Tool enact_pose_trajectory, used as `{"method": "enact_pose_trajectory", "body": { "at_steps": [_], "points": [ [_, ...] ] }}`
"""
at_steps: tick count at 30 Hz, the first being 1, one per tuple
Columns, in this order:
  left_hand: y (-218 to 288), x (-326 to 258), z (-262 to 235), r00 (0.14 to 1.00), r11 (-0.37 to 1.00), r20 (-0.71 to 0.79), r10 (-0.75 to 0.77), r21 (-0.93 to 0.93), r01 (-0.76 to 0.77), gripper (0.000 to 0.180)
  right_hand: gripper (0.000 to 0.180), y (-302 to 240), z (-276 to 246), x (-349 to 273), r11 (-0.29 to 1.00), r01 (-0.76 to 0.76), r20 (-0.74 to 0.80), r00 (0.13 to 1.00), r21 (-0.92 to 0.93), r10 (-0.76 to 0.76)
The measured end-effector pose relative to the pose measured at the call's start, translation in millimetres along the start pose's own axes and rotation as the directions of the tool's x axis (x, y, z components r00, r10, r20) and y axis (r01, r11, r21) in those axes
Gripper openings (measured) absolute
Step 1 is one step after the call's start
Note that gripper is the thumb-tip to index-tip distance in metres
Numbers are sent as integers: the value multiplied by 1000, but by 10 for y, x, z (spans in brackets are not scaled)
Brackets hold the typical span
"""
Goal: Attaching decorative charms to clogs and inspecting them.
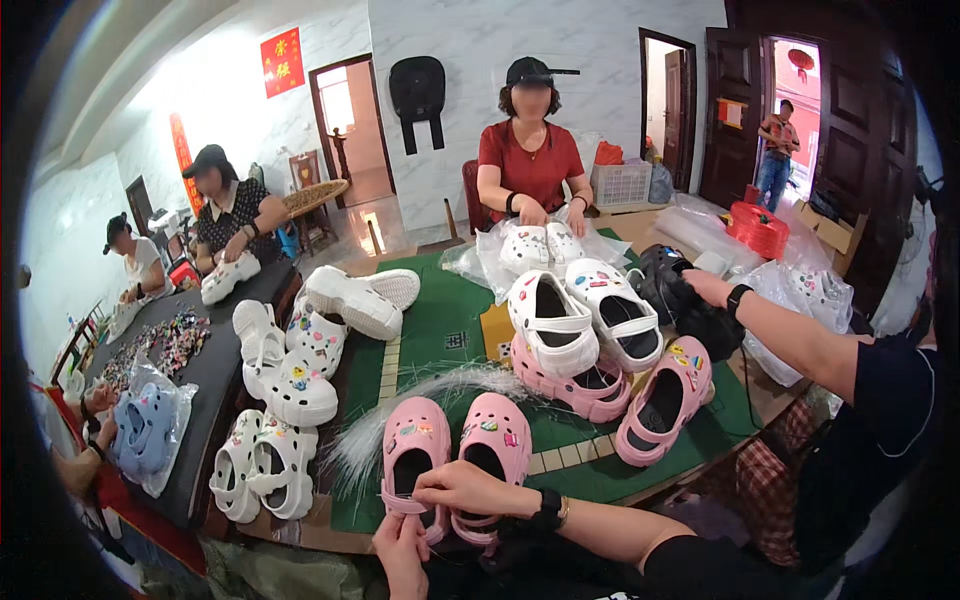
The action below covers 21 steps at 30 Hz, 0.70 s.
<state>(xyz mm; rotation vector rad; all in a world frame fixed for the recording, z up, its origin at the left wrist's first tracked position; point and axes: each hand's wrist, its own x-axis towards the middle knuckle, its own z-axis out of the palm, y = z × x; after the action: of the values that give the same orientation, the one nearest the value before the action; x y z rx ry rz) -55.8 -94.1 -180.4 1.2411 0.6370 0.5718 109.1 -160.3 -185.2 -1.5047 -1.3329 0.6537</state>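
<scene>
A pair of pink clogs, a left clog (416,440) and a right clog (495,440), stands side by side in front of me with colourful charms on the toes. My left hand (402,548) is closed, fingers pinching at the heel strap of the left clog. Just above it, my right hand (468,489) reaches over from the right with its fingertips pressed together over that clog's opening; whatever is in the pinch is too small to make out. Beyond the pair lies a loose bundle of clear plastic strands (400,415) on the green tabletop (440,290).
White clogs (296,385) are heaped at left; more white clogs (552,320) rest on pink ones at right. Across the table a person (530,165) handles bagged white clogs. At right, a co-worker's hand (708,288) touches black clogs (665,270). Red twine (757,230) lies behind.
</scene>
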Motion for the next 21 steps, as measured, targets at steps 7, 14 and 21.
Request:
{"method": "enact_pose_trajectory", "body": {
  "at_steps": [7,14,21],
  "points": [
    [-94,-25,-97,993,998,102,66,-3,-66,16,23,-7,28,17,988,44,-19,999,-145,-48],
    [-109,24,-116,996,997,85,3,-73,3,16,19,-69,36,-3,963,60,-81,993,-264,-84],
    [-70,3,-42,997,996,44,-57,-65,60,17,17,-46,-12,48,971,56,-36,997,-232,-66]
  ]
}}
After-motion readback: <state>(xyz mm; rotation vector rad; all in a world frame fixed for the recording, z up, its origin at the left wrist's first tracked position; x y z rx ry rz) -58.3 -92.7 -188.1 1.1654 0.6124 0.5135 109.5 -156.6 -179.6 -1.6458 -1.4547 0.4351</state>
